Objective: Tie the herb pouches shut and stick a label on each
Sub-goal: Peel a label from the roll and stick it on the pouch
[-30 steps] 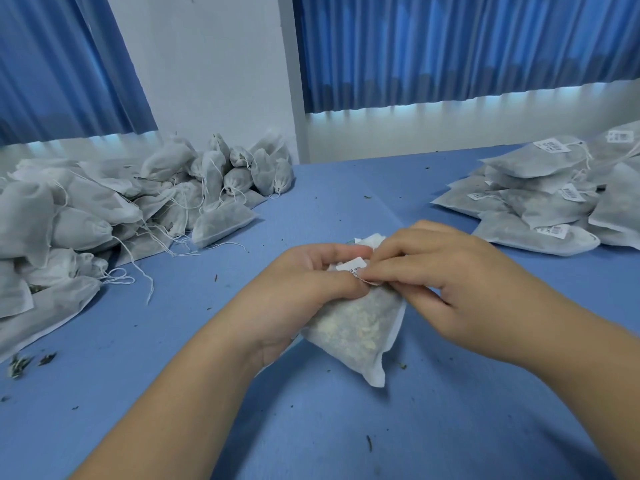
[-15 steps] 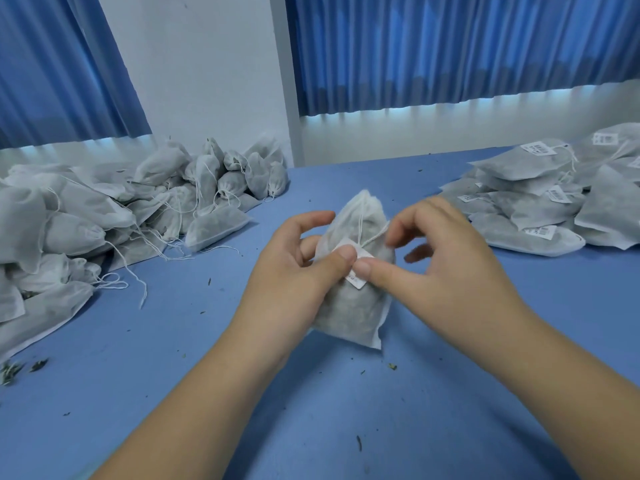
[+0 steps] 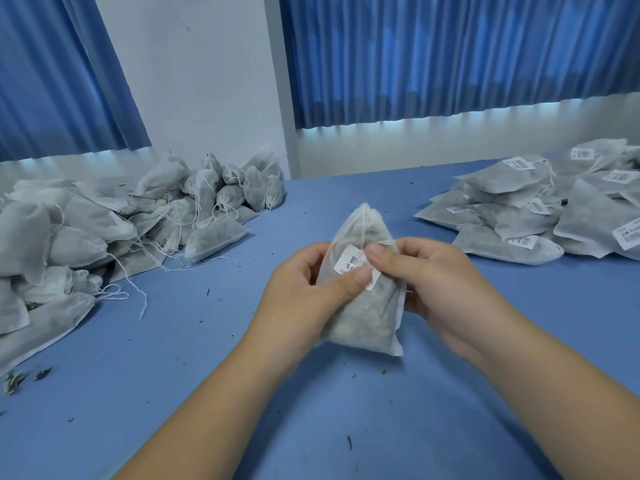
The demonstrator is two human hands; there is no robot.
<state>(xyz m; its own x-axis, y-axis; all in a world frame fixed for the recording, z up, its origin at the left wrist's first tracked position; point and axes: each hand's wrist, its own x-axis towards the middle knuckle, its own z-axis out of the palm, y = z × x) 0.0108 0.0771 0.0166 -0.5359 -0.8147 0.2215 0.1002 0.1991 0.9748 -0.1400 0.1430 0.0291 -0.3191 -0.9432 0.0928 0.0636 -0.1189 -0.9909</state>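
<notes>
The pouch (image 3: 363, 306) is upright mid-table now, not flat; left hand (image 3: 304, 289) and right hand (image 3: 433, 282) both grip it, thumbs pressing the label (image 3: 356, 266) down. Looks done, labelled pile (image 3: 512, 216) at 2 o'clock next.

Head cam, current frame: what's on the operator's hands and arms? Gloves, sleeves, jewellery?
Nothing worn. Left hand and right hand are bare: no gloves, rings or tape. Left forearm and right forearm are bare to the frame edge, no sleeve, watch or wristband in view. Visible thumbnails are short and unpainted.
</notes>
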